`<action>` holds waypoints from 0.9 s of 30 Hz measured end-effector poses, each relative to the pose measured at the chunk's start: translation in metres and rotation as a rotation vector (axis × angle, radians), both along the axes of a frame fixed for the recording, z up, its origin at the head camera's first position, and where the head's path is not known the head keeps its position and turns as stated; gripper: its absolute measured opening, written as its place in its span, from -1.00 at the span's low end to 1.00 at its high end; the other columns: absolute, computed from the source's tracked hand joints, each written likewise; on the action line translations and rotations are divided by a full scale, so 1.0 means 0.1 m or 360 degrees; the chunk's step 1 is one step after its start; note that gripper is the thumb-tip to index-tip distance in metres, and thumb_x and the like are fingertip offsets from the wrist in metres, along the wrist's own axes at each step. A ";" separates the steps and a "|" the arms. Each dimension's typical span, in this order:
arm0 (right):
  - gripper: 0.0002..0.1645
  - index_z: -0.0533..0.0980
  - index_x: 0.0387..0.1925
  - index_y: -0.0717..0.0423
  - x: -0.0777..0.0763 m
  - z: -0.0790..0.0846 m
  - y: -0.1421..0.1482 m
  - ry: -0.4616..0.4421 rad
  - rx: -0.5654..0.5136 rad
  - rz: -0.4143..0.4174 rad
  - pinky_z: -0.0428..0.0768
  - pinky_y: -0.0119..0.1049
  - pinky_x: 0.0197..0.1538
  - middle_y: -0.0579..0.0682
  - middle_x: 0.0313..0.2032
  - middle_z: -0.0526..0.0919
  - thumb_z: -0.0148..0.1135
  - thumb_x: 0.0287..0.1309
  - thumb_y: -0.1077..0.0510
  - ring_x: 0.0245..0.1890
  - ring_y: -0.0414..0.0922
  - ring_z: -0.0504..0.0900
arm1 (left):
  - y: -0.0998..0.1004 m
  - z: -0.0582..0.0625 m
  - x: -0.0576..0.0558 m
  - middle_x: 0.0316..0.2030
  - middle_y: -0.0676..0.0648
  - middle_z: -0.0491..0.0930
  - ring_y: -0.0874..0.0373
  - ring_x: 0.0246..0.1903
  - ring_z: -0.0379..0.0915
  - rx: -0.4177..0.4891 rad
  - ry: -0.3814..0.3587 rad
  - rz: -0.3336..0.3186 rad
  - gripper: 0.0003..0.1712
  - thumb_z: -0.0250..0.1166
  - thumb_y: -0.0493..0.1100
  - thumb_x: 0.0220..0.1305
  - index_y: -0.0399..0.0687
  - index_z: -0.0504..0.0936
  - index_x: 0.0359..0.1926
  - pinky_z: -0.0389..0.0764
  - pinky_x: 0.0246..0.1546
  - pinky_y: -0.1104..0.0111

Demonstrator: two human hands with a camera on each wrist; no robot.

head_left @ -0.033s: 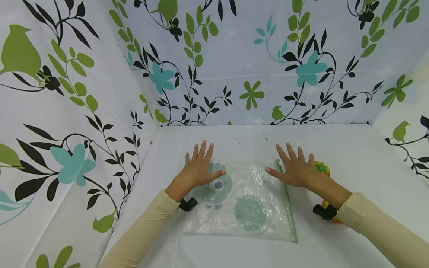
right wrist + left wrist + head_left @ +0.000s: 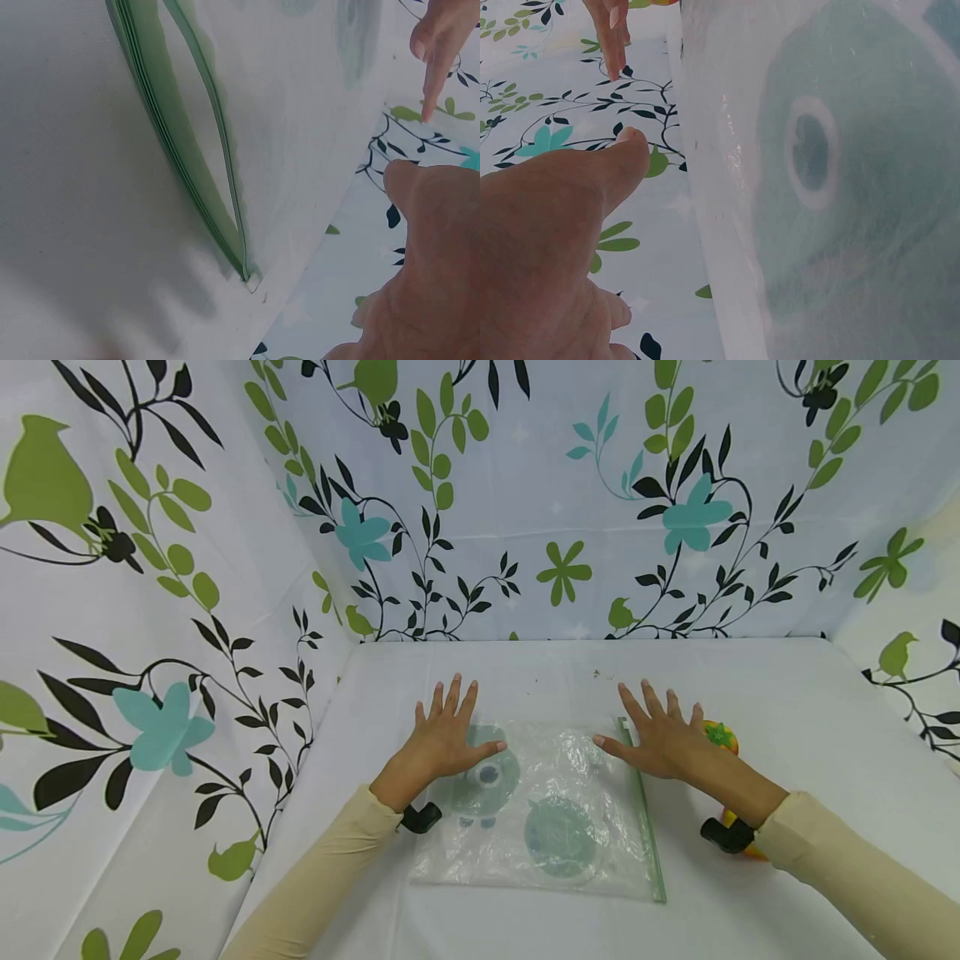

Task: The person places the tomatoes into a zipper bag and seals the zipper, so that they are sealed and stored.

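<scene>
A clear plastic zip bag (image 2: 558,839) with pale green cartoon prints lies flat on the white table. Its green zip edge (image 2: 651,827) runs down the right side, and in the right wrist view the two green strips (image 2: 161,112) part in the middle and meet at the far corner. My left hand (image 2: 444,745) hovers over the bag's upper left corner, fingers spread and holding nothing. Over the upper end of the zip edge is my right hand (image 2: 662,742), also spread and with nothing in it.
Partly hidden under my right forearm is something yellow and orange with a green leafy top (image 2: 722,737); more orange (image 2: 752,850) shows by the black wrist camera (image 2: 727,835). Cloth (image 2: 480,585) printed with leaves and birds hangs behind the table and at the sides.
</scene>
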State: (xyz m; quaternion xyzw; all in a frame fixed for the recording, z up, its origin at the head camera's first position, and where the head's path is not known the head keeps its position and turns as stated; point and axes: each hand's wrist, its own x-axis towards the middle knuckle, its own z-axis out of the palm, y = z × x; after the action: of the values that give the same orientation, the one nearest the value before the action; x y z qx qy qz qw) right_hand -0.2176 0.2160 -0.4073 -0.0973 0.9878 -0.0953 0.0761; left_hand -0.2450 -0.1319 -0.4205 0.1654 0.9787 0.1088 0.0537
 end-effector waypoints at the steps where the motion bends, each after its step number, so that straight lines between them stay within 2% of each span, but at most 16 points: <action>1: 0.31 -0.10 0.70 0.10 0.00 0.00 0.00 -0.0004 0.0002 0.0000 -0.18 0.72 0.35 0.47 0.62 -0.14 -0.03 0.31 -0.65 0.52 0.66 -0.14 | 0.00 0.00 0.00 0.70 -0.21 -0.40 -0.33 0.66 -0.44 -0.0002 0.0002 0.0000 0.31 0.19 0.57 0.32 0.03 -0.23 0.73 -0.15 0.49 -0.43; 10: 0.28 -0.08 0.70 0.11 0.01 -0.01 0.02 -0.0005 0.0006 -0.0001 -0.17 0.71 0.36 0.47 0.62 -0.12 -0.01 0.33 -0.62 0.53 0.64 -0.11 | 0.00 0.01 0.01 0.70 -0.22 -0.39 -0.33 0.66 -0.41 0.0004 -0.0001 -0.0022 0.30 0.19 0.55 0.34 0.00 -0.23 0.73 -0.07 0.54 -0.34; 16: 0.22 -0.07 0.69 0.12 0.00 -0.01 0.05 0.0000 0.0011 0.0004 -0.15 0.69 0.37 0.48 0.61 -0.08 0.00 0.39 -0.56 0.53 0.63 -0.07 | 0.02 0.02 0.01 0.69 -0.27 -0.28 -0.32 0.66 -0.33 0.0000 -0.0016 -0.0053 0.26 0.18 0.53 0.37 -0.04 -0.19 0.72 -0.01 0.57 -0.23; 21: 0.07 0.05 0.66 0.16 0.00 -0.02 0.09 0.0043 0.0007 0.0023 -0.11 0.66 0.40 0.48 0.58 0.03 0.07 0.47 -0.41 0.52 0.60 0.01 | 0.05 0.04 0.02 0.67 -0.30 -0.10 -0.31 0.65 -0.19 0.0025 -0.0014 -0.0092 0.20 0.18 0.49 0.40 -0.07 -0.10 0.71 0.06 0.58 -0.14; 27: -0.20 0.32 0.53 0.23 0.08 0.02 0.17 0.0104 0.0058 0.0112 -0.01 0.66 0.38 0.47 0.52 0.23 0.17 0.50 -0.15 0.50 0.54 0.16 | 0.12 0.06 0.04 0.65 -0.26 0.03 -0.21 0.63 -0.01 0.0086 -0.0067 -0.0124 0.11 0.18 0.45 0.44 -0.05 0.02 0.70 0.24 0.51 -0.14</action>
State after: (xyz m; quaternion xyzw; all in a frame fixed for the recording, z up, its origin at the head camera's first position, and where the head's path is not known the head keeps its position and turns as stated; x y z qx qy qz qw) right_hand -0.2093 0.2326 -0.4048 -0.1335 0.9873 -0.0713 0.0489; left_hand -0.2412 -0.1196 -0.4141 0.2026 0.9669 0.1365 0.0740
